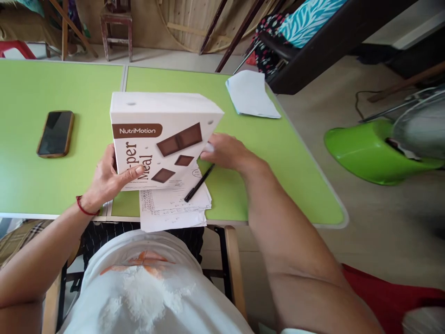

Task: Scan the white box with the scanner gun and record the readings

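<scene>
A white box (139, 109) printed "NutriMotion", with brown bar pictures, stands tilted over the green table. My left hand (109, 176) grips its lower left side, thumb across the front and the other fingers hidden behind. At the right side of the box, my right hand (225, 150) is closed against the edge, its fingertips partly hidden. Beneath the box lies a stack of handwritten papers (174, 218), reaching past the table's near edge. On those sheets rests a black pen (199, 183), slanted up toward my right hand.
A phone (55, 133) lies face up at the left of the green table (288, 171). Folded white paper (252, 95) sits near the far right corner. Beyond the right edge is a green plastic seat (365, 153); a small wooden chair (116, 28) stands behind.
</scene>
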`<action>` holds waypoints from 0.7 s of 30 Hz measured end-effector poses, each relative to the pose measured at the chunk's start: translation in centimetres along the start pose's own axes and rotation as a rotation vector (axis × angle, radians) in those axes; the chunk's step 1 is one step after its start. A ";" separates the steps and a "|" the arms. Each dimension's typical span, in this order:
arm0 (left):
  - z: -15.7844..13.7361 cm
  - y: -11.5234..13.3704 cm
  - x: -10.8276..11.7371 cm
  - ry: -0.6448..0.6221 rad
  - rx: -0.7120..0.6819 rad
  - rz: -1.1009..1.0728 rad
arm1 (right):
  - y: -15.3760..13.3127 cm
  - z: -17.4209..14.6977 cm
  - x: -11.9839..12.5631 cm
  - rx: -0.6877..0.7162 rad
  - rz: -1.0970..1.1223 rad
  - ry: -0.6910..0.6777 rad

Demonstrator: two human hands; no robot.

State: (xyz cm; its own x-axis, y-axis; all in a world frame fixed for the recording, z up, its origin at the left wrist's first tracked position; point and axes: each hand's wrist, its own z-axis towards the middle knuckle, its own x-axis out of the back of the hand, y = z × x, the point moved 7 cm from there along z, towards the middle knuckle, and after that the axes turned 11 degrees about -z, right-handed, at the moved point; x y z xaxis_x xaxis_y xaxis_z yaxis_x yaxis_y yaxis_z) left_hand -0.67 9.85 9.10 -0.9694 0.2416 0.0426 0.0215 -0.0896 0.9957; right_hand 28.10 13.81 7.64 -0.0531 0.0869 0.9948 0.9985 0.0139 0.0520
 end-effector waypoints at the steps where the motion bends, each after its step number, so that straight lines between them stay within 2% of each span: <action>1: -0.3 0.3 0.2 0.017 -0.019 -0.012 | 0.3 -0.2 0.6 -0.045 0.057 0.056; 3: -1.2 0.9 0.6 0.011 -0.025 -0.086 | 1.1 -2.6 2.8 -0.155 0.305 0.286; 4: -1.7 1.0 0.7 -0.001 -0.006 -0.141 | 1.1 -4.7 3.9 -0.170 0.503 0.427; 5: -2.3 1.1 0.8 -0.009 0.022 -0.193 | 1.0 -7.2 4.8 -0.164 0.711 0.558; 6: -2.9 0.9 0.9 -0.010 0.055 -0.232 | 0.2 -9.6 5.1 -0.111 0.926 0.603; 7: -3.5 0.7 1.0 -0.006 0.086 -0.253 | -1.4 -11.7 4.8 0.003 1.154 0.521; 9: -4.3 0.0 1.1 0.020 0.123 -0.257 | -5.9 -15.6 3.0 0.194 1.540 0.159; 10: -4.5 -0.3 1.1 0.032 0.126 -0.259 | -7.7 -17.3 2.1 0.200 1.686 0.034; 12: -4.7 -0.9 1.1 0.044 0.117 -0.278 | -10.9 -19.4 0.0 0.144 1.792 -0.176; 17: -4.8 -1.8 1.2 0.005 0.121 -0.249 | -15.8 -19.1 -1.9 0.148 1.842 -0.382; 21: -4.7 -1.6 1.1 -0.079 0.100 -0.226 | -16.9 -18.4 -2.3 0.082 1.949 -0.368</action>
State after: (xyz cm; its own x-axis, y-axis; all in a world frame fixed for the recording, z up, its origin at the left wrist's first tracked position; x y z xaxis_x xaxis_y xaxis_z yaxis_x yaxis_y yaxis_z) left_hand -2.97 5.71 7.19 -0.9304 0.3196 -0.1796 -0.1658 0.0702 0.9837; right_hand 11.55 -4.97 6.08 0.9058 0.2031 -0.3718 -0.3037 -0.3006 -0.9041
